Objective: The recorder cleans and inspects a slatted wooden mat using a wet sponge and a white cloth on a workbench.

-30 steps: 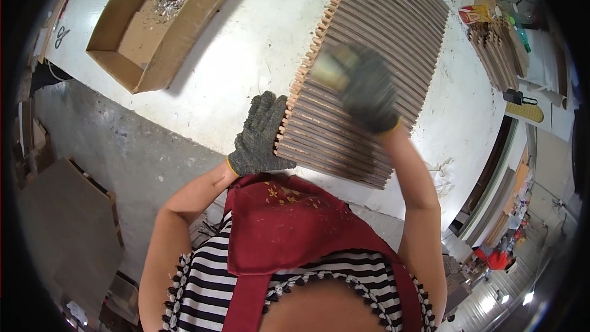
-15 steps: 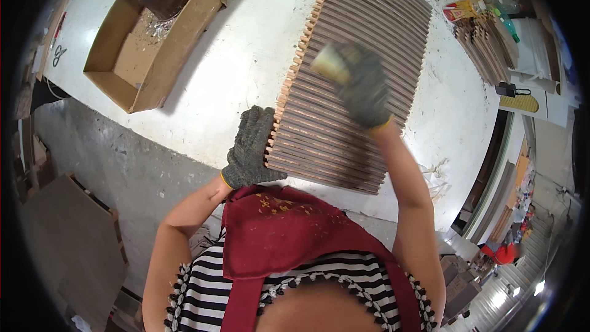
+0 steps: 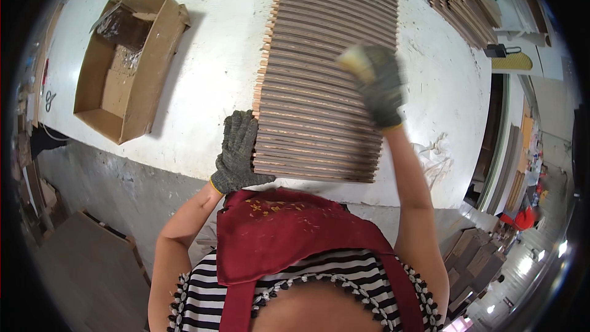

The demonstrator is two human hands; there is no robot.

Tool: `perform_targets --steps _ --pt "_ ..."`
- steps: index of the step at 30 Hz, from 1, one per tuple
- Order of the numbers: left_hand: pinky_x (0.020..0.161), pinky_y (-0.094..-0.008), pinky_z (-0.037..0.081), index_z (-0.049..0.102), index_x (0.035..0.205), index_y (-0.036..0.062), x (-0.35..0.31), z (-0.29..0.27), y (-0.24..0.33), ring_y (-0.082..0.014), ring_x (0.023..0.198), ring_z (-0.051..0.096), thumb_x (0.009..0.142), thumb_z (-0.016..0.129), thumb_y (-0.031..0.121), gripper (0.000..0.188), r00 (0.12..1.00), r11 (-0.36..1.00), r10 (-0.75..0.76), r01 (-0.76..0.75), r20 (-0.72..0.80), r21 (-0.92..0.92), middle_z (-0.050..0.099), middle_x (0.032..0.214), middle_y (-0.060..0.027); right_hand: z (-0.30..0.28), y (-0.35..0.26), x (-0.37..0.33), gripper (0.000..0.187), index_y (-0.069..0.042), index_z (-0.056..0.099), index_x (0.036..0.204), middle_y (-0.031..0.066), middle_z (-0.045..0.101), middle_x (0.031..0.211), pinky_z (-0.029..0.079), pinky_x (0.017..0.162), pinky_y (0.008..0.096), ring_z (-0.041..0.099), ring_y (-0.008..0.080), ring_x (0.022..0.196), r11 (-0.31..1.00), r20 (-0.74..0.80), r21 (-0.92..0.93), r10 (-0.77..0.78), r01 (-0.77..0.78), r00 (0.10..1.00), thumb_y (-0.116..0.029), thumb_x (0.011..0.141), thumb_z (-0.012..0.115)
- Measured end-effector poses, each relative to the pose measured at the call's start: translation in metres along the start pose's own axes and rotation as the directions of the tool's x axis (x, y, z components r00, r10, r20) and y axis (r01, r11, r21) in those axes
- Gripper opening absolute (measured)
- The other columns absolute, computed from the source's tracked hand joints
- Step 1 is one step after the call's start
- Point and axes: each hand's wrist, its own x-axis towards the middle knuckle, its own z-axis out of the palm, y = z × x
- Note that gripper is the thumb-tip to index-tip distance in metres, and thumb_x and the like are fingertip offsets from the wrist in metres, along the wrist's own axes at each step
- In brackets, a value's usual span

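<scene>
A row of brown-grey strips [image 3: 316,104] with pale wooden ends lies packed side by side on the white table. My left hand [image 3: 236,155], in a dark grey knit glove, rests against the row's left edge near its front corner, fingers stretched out. Over the right part of the row, my gloved right hand [image 3: 384,86] grips a pale yellowish block [image 3: 357,64]. Motion blurs both hand and block, so the block's exact kind is unclear. Whether it touches the strips I cannot tell.
To the left stands an open cardboard box [image 3: 149,80] holding a dark brown container [image 3: 123,29] and debris. Scissors [image 3: 50,99] lie near the table's left edge. A crumpled white cloth [image 3: 436,157] is at the right, with stacked thin boards [image 3: 464,9] farther back.
My right hand has swept rightward across the strips with the block. My left hand stays at the row's edge. The whole view has shifted, so box and strips appear farther left.
</scene>
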Motion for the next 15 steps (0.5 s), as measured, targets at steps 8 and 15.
perform_targets --steps 8,15 --pt "0.114 -0.0605 0.014 0.022 0.147 -0.0076 -0.002 -0.001 -0.001 -0.0477 0.141 0.022 0.066 0.075 0.066 0.122 1.0 0.998 0.025 -0.026 0.016 0.057 0.027 0.15 -0.0307 0.004 0.025 -0.039 0.039 -0.015 0.062 0.123 0.0106 0.063 0.116 0.05 0.089 0.0437 0.06 0.0304 0.103 0.971 0.05 -0.054 -0.232 0.235 0.971 -0.026 0.086 0.067" --pt "0.114 -0.0605 0.014 0.019 0.148 -0.0064 0.001 0.002 -0.001 -0.0484 0.141 0.021 0.066 0.074 0.067 0.124 0.996 0.997 0.011 -0.018 0.087 0.075 0.026 0.15 -0.0302 -0.032 0.063 -0.059 0.054 -0.012 0.058 0.131 0.0135 0.062 0.109 0.048 0.092 0.0429 0.057 0.0306 0.105 0.977 -0.085 -0.198 0.06 -0.076 0.995 -0.024 0.08 0.074"
